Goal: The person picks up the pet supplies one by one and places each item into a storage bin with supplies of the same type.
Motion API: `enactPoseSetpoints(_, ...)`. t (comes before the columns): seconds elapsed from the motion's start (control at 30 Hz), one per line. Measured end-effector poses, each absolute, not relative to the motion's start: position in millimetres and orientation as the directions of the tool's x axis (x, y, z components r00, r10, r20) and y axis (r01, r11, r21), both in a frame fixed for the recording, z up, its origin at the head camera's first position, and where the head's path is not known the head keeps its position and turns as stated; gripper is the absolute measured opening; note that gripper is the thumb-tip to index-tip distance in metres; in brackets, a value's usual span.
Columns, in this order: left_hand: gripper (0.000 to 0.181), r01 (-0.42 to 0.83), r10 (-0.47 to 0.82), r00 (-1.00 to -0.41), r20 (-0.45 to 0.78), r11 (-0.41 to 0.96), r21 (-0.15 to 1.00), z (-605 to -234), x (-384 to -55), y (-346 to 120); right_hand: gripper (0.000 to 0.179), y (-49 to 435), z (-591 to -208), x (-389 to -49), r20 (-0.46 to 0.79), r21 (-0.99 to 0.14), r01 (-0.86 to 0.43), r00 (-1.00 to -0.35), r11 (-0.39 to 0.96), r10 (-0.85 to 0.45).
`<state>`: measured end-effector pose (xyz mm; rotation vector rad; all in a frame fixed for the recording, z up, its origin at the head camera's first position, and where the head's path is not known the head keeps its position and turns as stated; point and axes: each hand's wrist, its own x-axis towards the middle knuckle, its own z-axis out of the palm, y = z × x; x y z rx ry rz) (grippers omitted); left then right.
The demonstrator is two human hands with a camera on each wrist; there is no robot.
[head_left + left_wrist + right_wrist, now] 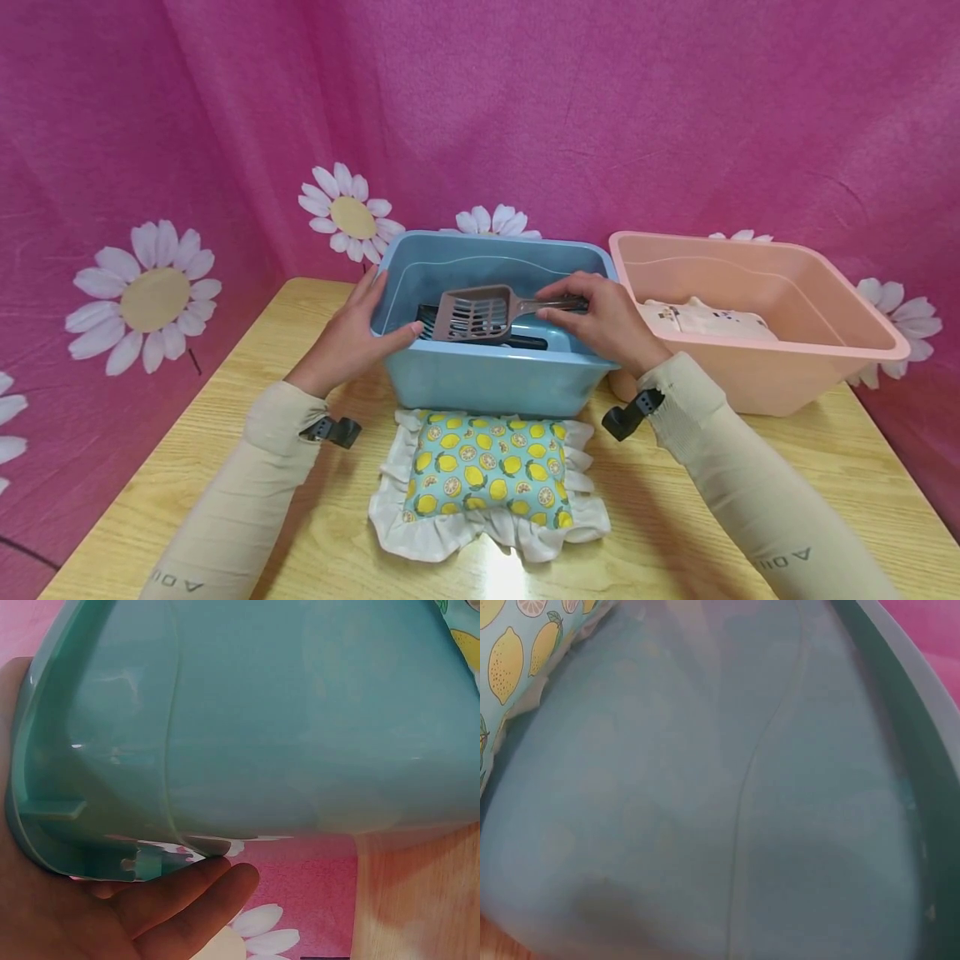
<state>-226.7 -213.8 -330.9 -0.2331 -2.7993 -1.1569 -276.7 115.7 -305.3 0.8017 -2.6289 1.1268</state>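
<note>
In the head view my right hand (603, 317) pinches the handle of a grey-brown slotted litter scoop (476, 315) between thumb and fingers. The scoop lies level over the inside of a blue plastic bin (480, 379). Beneath it, a dark slotted scoop with a black handle (527, 342) lies in the bin, partly hidden. My left hand (348, 333) rests at the bin's left front corner, its thumb over the rim and its fingers fairly straight along the outside. Those fingers (202, 896) show below the rim in the left wrist view. The right wrist view shows the bin's outer wall (705, 787).
A pink bin (757, 367) stands right beside the blue one, with a pale printed cloth item (705, 321) inside. In front of the blue bin lies a ruffled lemon-print cushion (487, 471) on the wooden table (337, 508). A magenta daisy-print curtain (480, 108) hangs behind.
</note>
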Motion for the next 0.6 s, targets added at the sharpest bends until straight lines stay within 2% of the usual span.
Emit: enactPoseSetpoints(0.6, 0.099, 0.187, 0.107, -0.982, 0.158, 0.696, 0.693, -331.3, -227.4, -214.5, 0.025, 115.9, -305.4, -275.8, 0.367, -0.603, -0.556, -0.830, 0.573, -0.420)
